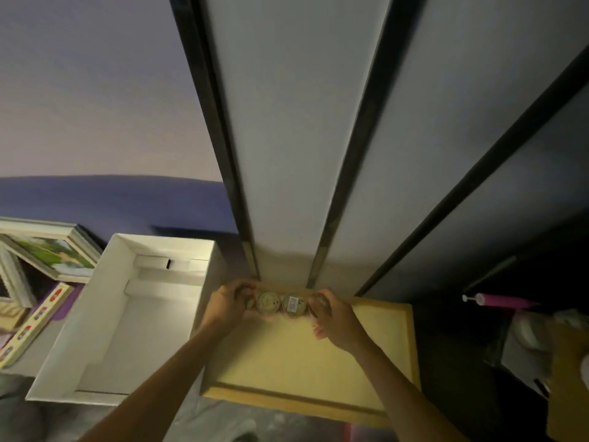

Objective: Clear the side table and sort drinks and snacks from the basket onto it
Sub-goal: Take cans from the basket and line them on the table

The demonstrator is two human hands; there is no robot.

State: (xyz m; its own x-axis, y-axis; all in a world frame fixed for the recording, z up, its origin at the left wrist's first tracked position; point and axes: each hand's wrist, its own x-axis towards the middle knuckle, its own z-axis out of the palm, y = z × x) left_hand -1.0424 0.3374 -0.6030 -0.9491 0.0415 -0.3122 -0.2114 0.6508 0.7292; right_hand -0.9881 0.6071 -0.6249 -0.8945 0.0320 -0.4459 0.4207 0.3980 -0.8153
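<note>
A row of small round snack cups (280, 304) with printed lids stands along the far edge of the yellow wooden side table (287, 355), close to the wall panels. My left hand (231, 303) is closed around the cup at the row's left end. At the right end, my right hand (331, 317) grips another cup. Two lids show between the hands; the end cups are mostly hidden by my fingers. The basket is an open white box (105, 317) to the left of the table, and I see nothing inside it.
Tall white panels with dark gaps (302, 154) rise right behind the table. Framed pictures (47, 253) and a long printed board (35, 320) lie on the floor at the far left. A pink pump-like tool (500, 300) and dark clutter sit to the right.
</note>
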